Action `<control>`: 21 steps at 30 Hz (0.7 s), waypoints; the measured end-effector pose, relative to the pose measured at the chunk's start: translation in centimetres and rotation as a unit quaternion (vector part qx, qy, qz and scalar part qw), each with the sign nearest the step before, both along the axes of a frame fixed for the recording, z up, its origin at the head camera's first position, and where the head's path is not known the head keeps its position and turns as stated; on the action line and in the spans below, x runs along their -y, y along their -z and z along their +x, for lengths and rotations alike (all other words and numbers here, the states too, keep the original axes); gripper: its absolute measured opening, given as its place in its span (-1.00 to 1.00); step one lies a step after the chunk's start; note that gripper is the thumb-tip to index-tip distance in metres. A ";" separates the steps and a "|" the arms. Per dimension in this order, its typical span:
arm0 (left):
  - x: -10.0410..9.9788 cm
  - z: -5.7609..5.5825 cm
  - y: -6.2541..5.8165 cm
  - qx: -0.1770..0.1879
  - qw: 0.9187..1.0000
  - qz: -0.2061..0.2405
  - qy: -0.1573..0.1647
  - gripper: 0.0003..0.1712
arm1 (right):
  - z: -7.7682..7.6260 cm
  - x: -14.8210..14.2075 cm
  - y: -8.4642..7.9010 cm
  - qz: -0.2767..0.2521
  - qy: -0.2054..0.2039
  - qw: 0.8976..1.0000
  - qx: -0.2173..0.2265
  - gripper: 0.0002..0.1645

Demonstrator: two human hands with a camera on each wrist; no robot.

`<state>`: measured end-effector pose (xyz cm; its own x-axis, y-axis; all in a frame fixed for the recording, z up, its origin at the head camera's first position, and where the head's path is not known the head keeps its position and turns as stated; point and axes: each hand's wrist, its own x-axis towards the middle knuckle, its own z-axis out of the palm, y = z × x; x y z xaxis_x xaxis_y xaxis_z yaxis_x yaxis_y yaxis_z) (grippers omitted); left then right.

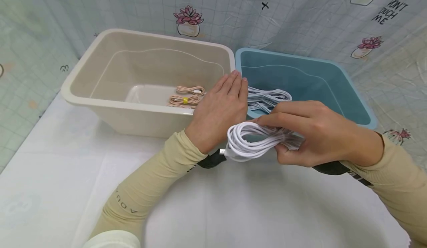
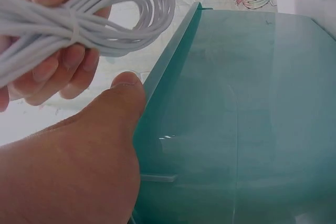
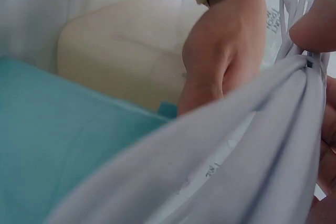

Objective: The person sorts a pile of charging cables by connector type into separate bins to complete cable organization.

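Observation:
My right hand [image 1: 310, 133] pinches a coiled white cable [image 1: 236, 140] between thumb and fingers, held in front of the blue bin. A metal plug pokes out from the coil's left end, and a tie cinches the strands, as the left wrist view shows. Laid over the adjoining rims of the two bins, my left hand [image 1: 223, 103] has its fingers straight and pointing away from me. In the left wrist view, the left thumb [image 2: 128, 90] rests along the edge of the blue bin. More white cables [image 1: 271, 96] lie inside that bin, partly hidden by both hands.
A larger beige bin [image 1: 150, 107] stands at left, with several peach-coloured cable bundles [image 1: 194, 99] inside, one bound by a yellow tie. The blue bin [image 1: 358, 92] adjoins it at right. Behind both hangs a printed curtain [image 1: 220, 10]; white cloth [image 1: 186, 211] covers the table.

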<state>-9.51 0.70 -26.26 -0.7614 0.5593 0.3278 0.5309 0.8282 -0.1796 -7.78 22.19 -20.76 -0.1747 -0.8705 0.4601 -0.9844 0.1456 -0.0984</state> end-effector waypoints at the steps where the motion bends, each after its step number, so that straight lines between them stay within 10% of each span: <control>1: 0.0 0.0 0.0 -0.001 1.000 -0.003 0.001 -0.40 | -0.1 0.0 -0.1 -0.005 0.001 1.000 -0.002 -0.56; 12: 0.4 0.0 -0.4 0.049 0.999 -0.002 0.014 -0.20 | -1.2 -0.7 -1.1 -0.027 0.048 0.998 -0.029 -0.52; 21: 0.0 0.2 0.8 -0.018 0.979 0.198 0.032 0.07 | -2.7 -1.3 -1.8 -0.051 0.091 0.994 -0.018 -0.50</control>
<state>-9.32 0.65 -27.01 -0.7124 0.4293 0.5552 0.5837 0.8016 0.1291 -10.53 23.46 -19.00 -0.3065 -0.7745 0.5533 -0.9461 0.3118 -0.0876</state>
